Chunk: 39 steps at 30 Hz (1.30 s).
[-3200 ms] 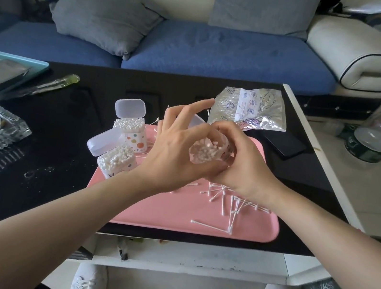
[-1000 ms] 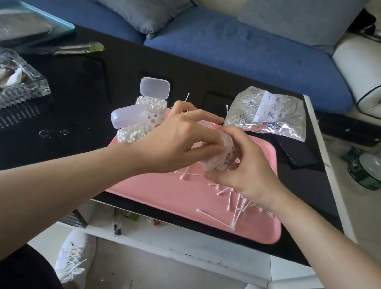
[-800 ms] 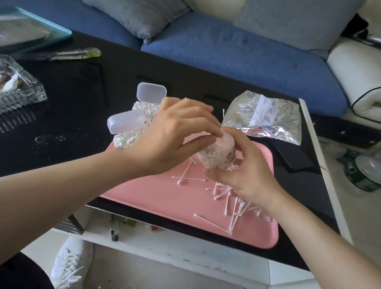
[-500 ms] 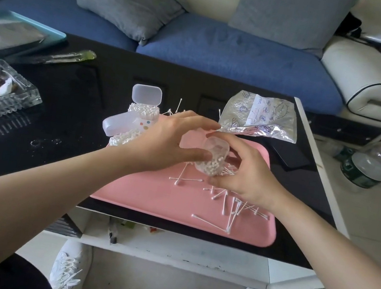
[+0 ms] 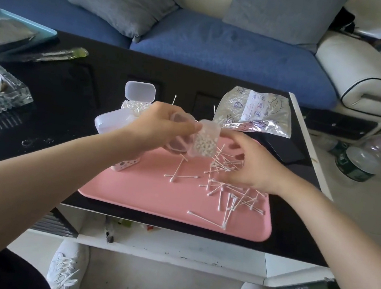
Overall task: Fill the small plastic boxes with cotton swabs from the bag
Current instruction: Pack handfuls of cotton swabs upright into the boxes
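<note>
**Tightly packed box [image 5: 205, 144] in the left hand [image 5: 162, 127], cotton swabs [image 5: 233, 199] under the right hand [image 5: 255, 173]**

Head view. The left hand is held above the far half of the pink tray [image 5: 140, 194]. Its fingers and thumb pinch a small clear plastic box tilted toward the camera, so the white swab heads filling it show. The box's translucent lid [image 5: 176, 142] hangs open beside it, at nine o'clock. The right hand is at three o'clock of that box and apart from it. Its palm faces down over the tray, and its fingers are curled around a bunch of swabs that fan out toward the box. More swabs lie scattered on the tray from its middle out to four o'clock.

Two further boxes are at ten o'clock of the tray. One stands upright [image 5: 136, 106], brim-full, with its lid raised. The other [image 5: 112, 122] is nearer the camera, also with its lid open, and has coloured dots on its lower wall.

The swab bag [image 5: 255, 110] lies flat on the black table [image 5: 65, 103] at one o'clock of the tray. It is clear plastic printed with blue leaf drawings and a white label. The label's writing starts with something like "Dank" and is otherwise too small to read. A water bottle [image 5: 357, 164] with a green label stands on the floor at three o'clock, and its print is illegible.
</note>
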### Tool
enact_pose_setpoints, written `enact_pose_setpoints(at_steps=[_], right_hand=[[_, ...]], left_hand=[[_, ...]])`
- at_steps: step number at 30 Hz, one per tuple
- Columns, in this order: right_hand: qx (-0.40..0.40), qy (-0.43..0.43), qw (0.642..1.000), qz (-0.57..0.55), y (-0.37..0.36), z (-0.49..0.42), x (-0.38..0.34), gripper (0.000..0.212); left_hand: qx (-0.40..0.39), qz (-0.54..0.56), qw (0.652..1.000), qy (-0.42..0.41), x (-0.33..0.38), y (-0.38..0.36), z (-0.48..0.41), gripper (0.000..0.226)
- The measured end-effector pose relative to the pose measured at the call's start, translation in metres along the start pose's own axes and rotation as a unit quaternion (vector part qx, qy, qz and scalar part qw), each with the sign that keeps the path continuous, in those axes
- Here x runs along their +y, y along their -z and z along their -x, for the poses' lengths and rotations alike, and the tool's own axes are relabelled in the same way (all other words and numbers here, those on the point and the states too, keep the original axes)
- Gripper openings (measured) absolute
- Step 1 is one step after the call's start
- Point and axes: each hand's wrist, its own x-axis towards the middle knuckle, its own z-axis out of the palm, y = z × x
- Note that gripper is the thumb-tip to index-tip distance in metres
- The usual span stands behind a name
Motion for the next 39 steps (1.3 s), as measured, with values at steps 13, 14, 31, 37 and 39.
enact_pose_setpoints(at_steps=[13, 14, 31, 37, 39], right_hand=[[-0.07, -0.032, 0.988, 0.132, -0.007, 0.006, 0.03, 0.072], [-0.062, -0.015, 0.992, 0.113, -0.012, 0.004, 0.028, 0.058], [-0.053, 0.036, 0.97, 0.233, -0.071, -0.098, -0.025, 0.076], [-0.011, 0.1, 0.985, 0.139, -0.078, -0.094, -0.017, 0.052], [0.002, 0.125, 0.986, 0.107, -0.075, -0.08, -0.013, 0.028]], left_hand=[[0.12, 0.165, 0.978, 0.051, 0.011, 0.01, -0.016, 0.03], [0.125, 0.16, 0.978, 0.053, 0.012, 0.012, -0.017, 0.028], [0.144, 0.193, 0.97, 0.034, 0.033, 0.035, -0.025, 0.012], [0.13, 0.179, 0.975, 0.032, 0.03, 0.037, -0.022, 0.009], [0.126, 0.171, 0.977, 0.031, 0.028, 0.037, -0.022, 0.01]])
